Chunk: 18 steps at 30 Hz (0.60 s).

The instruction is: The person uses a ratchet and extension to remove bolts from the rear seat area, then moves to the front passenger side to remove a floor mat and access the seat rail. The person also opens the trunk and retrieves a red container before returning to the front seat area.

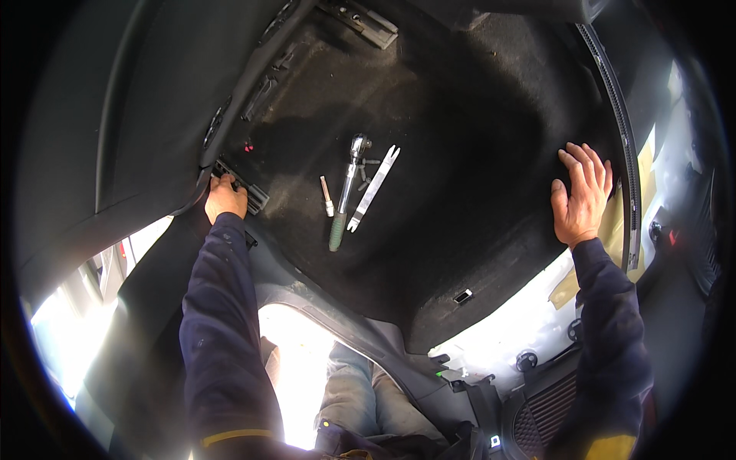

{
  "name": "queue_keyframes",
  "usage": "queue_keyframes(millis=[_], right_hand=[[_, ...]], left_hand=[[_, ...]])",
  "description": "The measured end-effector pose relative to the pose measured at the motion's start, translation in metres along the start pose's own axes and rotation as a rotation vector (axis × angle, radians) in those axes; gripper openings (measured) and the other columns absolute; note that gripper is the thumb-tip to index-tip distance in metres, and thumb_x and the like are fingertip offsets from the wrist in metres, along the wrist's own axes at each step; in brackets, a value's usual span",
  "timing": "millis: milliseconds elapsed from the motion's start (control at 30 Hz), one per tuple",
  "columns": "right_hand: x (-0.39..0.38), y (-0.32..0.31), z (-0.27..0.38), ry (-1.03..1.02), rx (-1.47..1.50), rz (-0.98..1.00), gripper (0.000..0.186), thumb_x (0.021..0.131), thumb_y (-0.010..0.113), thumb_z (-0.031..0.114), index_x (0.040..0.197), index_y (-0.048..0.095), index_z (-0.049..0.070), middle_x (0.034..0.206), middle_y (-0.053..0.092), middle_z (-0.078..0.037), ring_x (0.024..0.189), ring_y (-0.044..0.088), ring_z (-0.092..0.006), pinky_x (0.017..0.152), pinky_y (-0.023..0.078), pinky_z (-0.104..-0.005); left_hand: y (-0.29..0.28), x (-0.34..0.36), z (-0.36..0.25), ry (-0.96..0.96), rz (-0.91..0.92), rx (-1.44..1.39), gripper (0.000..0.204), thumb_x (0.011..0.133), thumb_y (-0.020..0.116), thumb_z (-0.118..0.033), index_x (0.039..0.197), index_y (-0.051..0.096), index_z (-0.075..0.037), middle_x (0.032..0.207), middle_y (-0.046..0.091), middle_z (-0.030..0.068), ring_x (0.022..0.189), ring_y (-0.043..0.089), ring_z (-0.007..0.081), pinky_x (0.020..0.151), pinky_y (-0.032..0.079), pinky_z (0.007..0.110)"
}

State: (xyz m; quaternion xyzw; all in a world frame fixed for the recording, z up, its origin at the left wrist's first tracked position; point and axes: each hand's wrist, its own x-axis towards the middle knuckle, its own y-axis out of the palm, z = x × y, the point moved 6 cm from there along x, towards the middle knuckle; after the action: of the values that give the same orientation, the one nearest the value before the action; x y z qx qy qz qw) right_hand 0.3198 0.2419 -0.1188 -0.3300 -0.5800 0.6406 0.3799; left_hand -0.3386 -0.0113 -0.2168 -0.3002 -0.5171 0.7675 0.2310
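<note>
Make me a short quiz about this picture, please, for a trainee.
1. True or false: the ratchet wrench lies on the dark carpet between the two hands.
2. What lies right beside the wrench, on its right?
A) a white pry tool
B) a hammer
C) a glove
3. Which hand rests flat and open on the carpet?

Key:
1. True.
2. A, the white pry tool.
3. The right hand; the left hand is at the black trim piece on the carpet edge.
</note>
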Motion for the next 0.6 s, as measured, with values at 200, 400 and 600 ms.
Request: queue_keyframes(millis=[200,400,600], right_hand=[[0.0000,0.0002,-0.0007,-0.002,-0.004,0.001,0.051,0.093,0.060,0.029,0.141,0.066,0.012,0.154,0.060,-0.007,0.154,0.045,-0.0329,0.132,0.019,-0.0619],[-0.0002,0.0006,-0.0005,0.000,-0.002,0.000,0.051,0.093,0.060,0.028,0.141,0.066,0.012,0.154,0.060,-0.007,0.154,0.045,-0.0328,0.132,0.020,-0.0620],[-0.0007,0.0012,-0.0006,-0.001,-0.003,-0.002,0.051,0.092,0.060,0.028,0.141,0.066,0.012,0.154,0.060,-0.007,0.154,0.045,-0.0327,0.132,0.019,-0.0616]], left_hand=[[0.0004,-0.0001,0.0007,-0.024,-0.009,0.024,0.033,0.092,0.074,-0.032,0.119,0.077,-0.014,0.128,0.072,0.0132,0.107,0.076,0.0369,0.088,0.063,0.050],[0.0025,0.0007,0.0014,-0.030,0.025,0.029,0.031,0.091,0.073,-0.031,0.116,0.077,-0.013,0.126,0.073,0.0131,0.106,0.076,0.0377,0.088,0.063,0.050],[-0.0007,-0.0007,-0.0015,-0.006,-0.014,0.001,0.026,0.090,0.073,-0.030,0.109,0.078,-0.012,0.120,0.074,0.0137,0.104,0.076,0.0379,0.087,0.062,0.050]])
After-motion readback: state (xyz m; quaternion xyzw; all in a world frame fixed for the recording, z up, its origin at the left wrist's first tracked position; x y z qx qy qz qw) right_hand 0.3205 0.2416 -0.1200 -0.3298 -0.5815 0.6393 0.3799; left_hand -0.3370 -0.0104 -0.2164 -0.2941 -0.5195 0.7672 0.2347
